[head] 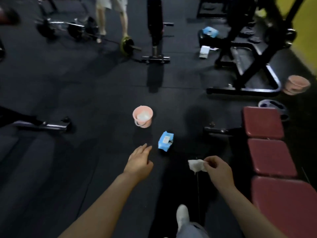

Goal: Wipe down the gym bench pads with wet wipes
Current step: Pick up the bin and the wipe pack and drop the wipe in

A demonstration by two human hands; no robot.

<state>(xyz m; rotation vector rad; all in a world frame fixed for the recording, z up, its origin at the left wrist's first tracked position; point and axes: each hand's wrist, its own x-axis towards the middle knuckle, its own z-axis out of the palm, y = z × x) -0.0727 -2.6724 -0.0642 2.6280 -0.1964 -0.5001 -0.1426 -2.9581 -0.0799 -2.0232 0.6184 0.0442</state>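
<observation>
two bare hands reach out over the dark rubber floor [85,93]. the right hand [217,169] pinches a crumpled white wet wipe [195,165] between thumb and fingertips, holding it in the air left of the red bench pads [271,157], apart from them. the left hand [139,159] is relaxed with fingers straight, holding nothing, near the blue wet wipes pack [165,141] lying on the floor. a pink bucket [142,116] with white wipes inside stands just beyond the pack. a second pink bucket [296,84] sits far right beside a black bench frame [253,66].
</observation>
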